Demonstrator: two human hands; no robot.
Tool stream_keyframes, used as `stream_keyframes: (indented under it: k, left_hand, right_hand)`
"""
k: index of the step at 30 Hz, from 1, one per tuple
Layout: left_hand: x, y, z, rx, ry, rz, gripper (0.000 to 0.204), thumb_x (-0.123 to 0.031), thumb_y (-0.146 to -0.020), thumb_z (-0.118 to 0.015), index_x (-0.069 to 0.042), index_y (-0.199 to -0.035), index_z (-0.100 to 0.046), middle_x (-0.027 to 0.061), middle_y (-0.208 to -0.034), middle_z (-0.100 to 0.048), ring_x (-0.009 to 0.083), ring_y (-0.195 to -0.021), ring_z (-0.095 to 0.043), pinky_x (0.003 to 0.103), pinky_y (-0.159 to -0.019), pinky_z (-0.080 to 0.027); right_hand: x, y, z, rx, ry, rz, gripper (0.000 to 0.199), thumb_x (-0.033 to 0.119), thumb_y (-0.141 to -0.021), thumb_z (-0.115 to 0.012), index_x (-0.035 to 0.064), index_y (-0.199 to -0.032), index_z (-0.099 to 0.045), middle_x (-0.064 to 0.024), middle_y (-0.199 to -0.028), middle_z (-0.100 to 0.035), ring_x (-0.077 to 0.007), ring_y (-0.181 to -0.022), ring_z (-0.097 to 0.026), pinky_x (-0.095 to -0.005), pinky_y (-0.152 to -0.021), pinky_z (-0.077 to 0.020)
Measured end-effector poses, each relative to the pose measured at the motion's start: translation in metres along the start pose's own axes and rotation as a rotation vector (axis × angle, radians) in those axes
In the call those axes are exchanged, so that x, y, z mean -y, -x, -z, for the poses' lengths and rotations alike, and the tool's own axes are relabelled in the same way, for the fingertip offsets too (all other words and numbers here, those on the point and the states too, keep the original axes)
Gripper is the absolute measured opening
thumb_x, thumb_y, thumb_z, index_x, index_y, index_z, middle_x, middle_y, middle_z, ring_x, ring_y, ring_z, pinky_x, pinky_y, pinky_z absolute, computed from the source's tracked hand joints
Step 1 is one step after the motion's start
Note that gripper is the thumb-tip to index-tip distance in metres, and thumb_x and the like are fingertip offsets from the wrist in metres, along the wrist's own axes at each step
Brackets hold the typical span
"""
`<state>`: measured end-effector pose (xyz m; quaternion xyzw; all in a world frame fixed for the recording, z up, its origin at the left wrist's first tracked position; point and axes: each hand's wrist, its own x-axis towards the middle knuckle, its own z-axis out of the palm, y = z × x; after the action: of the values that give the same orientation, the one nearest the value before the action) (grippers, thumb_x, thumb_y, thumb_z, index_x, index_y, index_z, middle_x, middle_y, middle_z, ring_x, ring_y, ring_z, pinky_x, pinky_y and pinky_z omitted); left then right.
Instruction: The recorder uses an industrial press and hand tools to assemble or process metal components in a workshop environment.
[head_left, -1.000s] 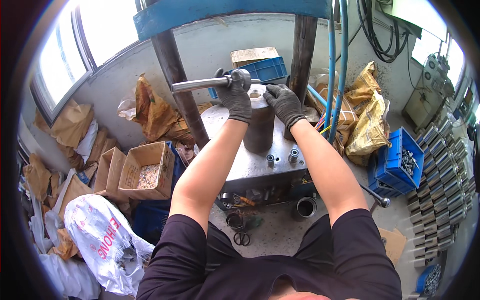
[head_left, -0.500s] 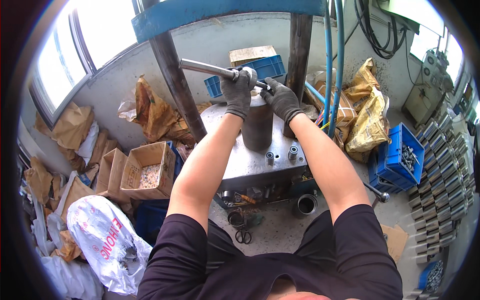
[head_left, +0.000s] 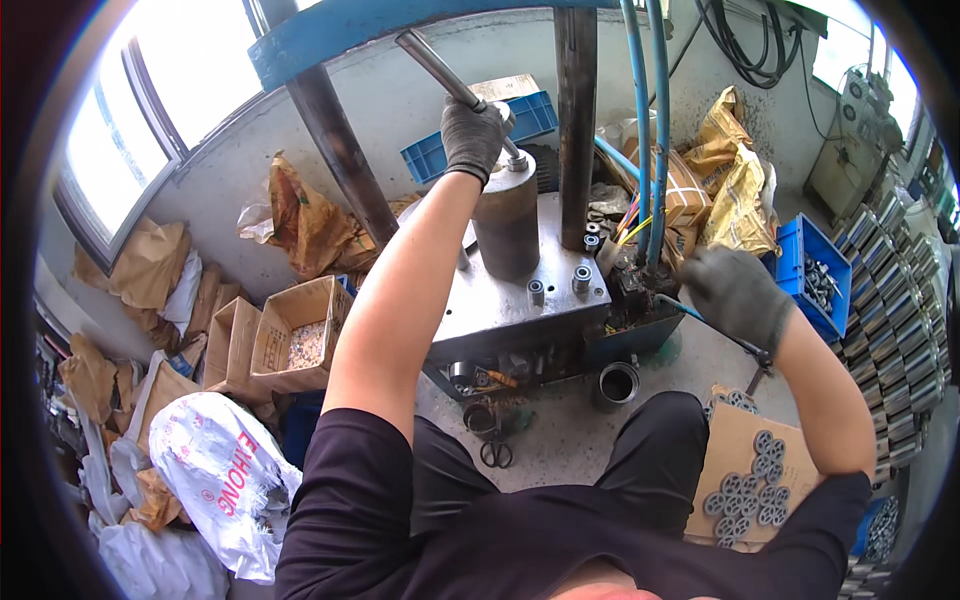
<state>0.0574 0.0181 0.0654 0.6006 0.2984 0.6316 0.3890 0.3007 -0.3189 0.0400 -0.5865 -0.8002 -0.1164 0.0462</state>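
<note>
I am holding the steel bar (head_left: 445,68) in my gloved left hand (head_left: 472,138), fingers wrapped fully round it just above where its lower end is meeting the top of the dark steel cylinder (head_left: 506,232). The cylinder is standing upright on the grey press plate (head_left: 500,310), beside the dark column (head_left: 576,120). The bar is tilting up and to the left toward the blue crossbeam (head_left: 400,25).

My right hand (head_left: 737,295) is sitting low at the right, fingers curled round a thin dark lever (head_left: 720,330) near the blue hoses (head_left: 650,130); grip looks closed, though blur is hiding the fingertips.

Risks as I am judging them: the bar is being steadied one-handed and at a slant, so it could slip off the cylinder top and swing. With the other hand on what may be the press control, the left fingers are sitting very close to a pinch point. Loose rings (head_left: 585,280) on the plate could be knocked off
</note>
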Motion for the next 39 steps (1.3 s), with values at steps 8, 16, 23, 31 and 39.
stream_keyframes:
  k: [8,16,23,31,39]
  left_hand:
    - [-0.011,0.007,0.001,-0.017,-0.149,-0.012,0.021,0.003,-0.093,-0.063,0.005,-0.108,-0.048,0.0133,-0.082,-0.068,0.0234,-0.079,-0.078,0.032,-0.066,-0.067]
    - [-0.007,0.005,0.005,-0.003,-0.345,-0.136,0.029,-0.003,-0.088,-0.072,0.002,-0.106,-0.05,0.0121,-0.078,-0.068,0.0233,-0.07,-0.074,0.036,-0.063,-0.063]
    - [0.002,-0.008,0.003,-0.006,-0.314,-0.09,0.033,-0.009,-0.086,-0.075,0.002,-0.106,-0.051,0.0113,-0.076,-0.069,0.024,-0.074,-0.076,0.038,-0.065,-0.063]
    - [0.011,-0.032,-0.007,0.104,-0.385,-0.04,0.037,-0.02,-0.083,-0.08,0.002,-0.104,-0.058,0.0174,-0.083,-0.074,0.0295,-0.081,-0.078,0.039,-0.075,-0.063]
    - [0.001,-0.052,-0.015,0.215,-0.833,-0.155,0.046,-0.025,-0.082,-0.084,0.006,-0.11,-0.065,0.0193,-0.091,-0.075,0.0325,-0.089,-0.077,0.041,-0.085,-0.063]
  right_hand:
    - [0.004,0.113,-0.022,-0.082,-0.191,-0.172,0.018,0.015,-0.084,-0.074,0.0058,-0.098,-0.067,-0.0181,-0.098,-0.067,-0.0386,-0.094,-0.067,-0.0492,-0.083,-0.0536]
    - [-0.062,-0.002,-0.019,-0.586,0.04,-0.263,0.008,0.011,-0.093,-0.068,0.0077,-0.101,-0.068,-0.0174,-0.096,-0.069,-0.0385,-0.094,-0.068,-0.0479,-0.084,-0.0558]
    - [-0.106,-0.064,-0.024,-0.522,0.112,-0.417,0.019,0.014,-0.092,-0.066,0.0085,-0.108,-0.072,-0.0167,-0.105,-0.073,-0.0373,-0.101,-0.071,-0.0476,-0.092,-0.0571]
    - [-0.107,-0.063,-0.02,-0.415,0.063,-0.487,0.019,0.018,-0.093,-0.064,0.0067,-0.105,-0.072,-0.0188,-0.107,-0.074,-0.0381,-0.102,-0.071,-0.0474,-0.092,-0.0567]
    - [-0.098,-0.06,-0.016,-0.381,0.053,-0.472,0.02,0.022,-0.096,-0.062,0.0056,-0.099,-0.072,-0.0206,-0.1,-0.074,-0.0395,-0.098,-0.071,-0.0493,-0.09,-0.0558]
